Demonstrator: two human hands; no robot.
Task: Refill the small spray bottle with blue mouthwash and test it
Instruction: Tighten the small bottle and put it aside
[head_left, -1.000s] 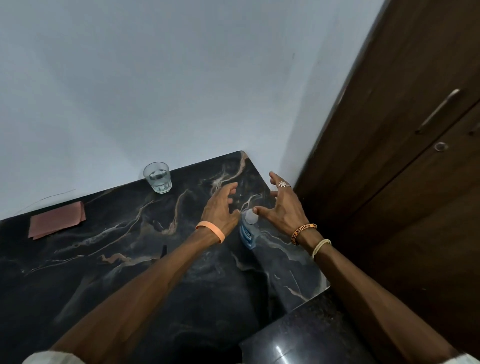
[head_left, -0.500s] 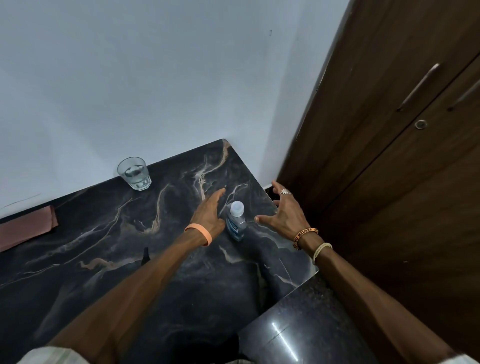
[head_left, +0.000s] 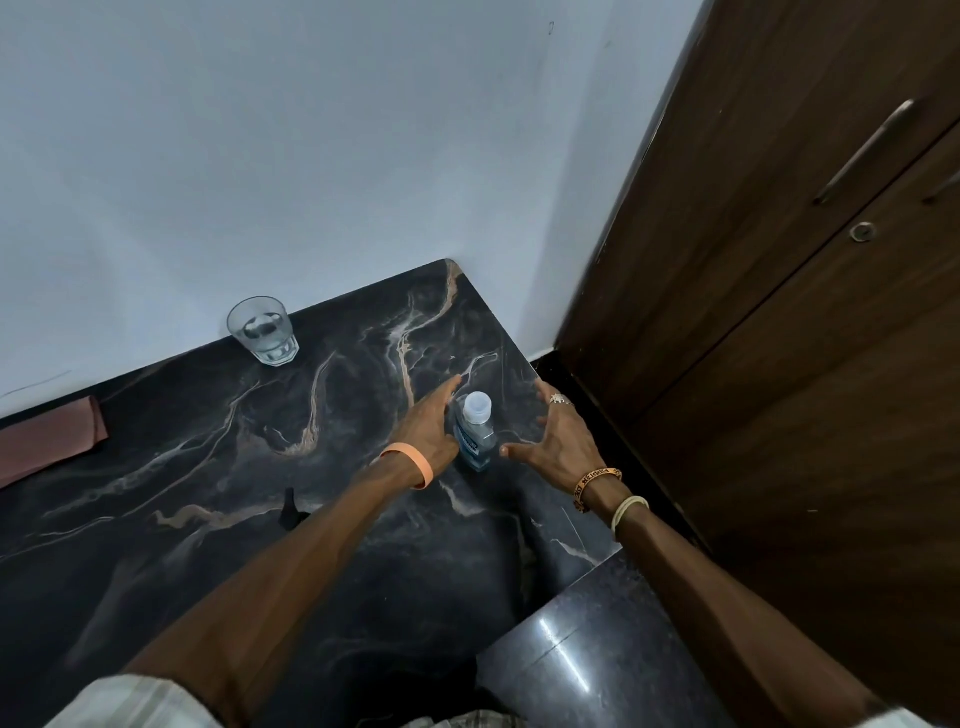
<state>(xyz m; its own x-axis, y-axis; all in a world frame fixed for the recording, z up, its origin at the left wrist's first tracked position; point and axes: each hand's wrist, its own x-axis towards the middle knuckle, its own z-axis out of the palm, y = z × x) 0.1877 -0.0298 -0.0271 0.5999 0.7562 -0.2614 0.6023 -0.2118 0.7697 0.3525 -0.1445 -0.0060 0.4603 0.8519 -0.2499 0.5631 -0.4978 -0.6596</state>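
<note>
1. Fingers (head_left: 445, 394) of our left hand (head_left: 428, 431) lie straight and close together, pointing away from us along the left side of the mouthwash bottle (head_left: 474, 441). They grip nothing, and we cannot tell whether the palm touches the bottle or sits just beside it.
2. Our right hand (head_left: 561, 447) hovers just right of the bottle, its fingers (head_left: 545, 395) spread apart and relaxed. The thumb (head_left: 519, 450) points toward the bottle's base, with a small gap showing between them.
3. The mouthwash bottle stands upright between our two hands on the black marbled countertop (head_left: 208, 467), near its right edge. It holds blue liquid, carries a blue label, and its white cap (head_left: 477, 405) is on.
4. We wear an orange wristband (head_left: 415, 465) on the left wrist. On the right wrist are a beaded bracelet (head_left: 597, 483) and a pale band (head_left: 629, 509), and there is a ring (head_left: 560, 399) on one finger.
5. A clear glass tumbler (head_left: 262, 332) holding water stands at the back of the countertop against the pale wall (head_left: 311, 156), well apart from the bottle.
6. A pinkish folded cloth (head_left: 52, 441) lies on the countertop at the far left.
7. A small dark object (head_left: 292, 512) lies beside our left forearm, too dim for us to name.
8. A dark wooden cabinet (head_left: 779, 364) fills the right side, with a metal bar handle (head_left: 862, 150) and a round lock (head_left: 862, 231). A polished dark stone surface (head_left: 597, 649) sits lower at the bottom right.
</note>
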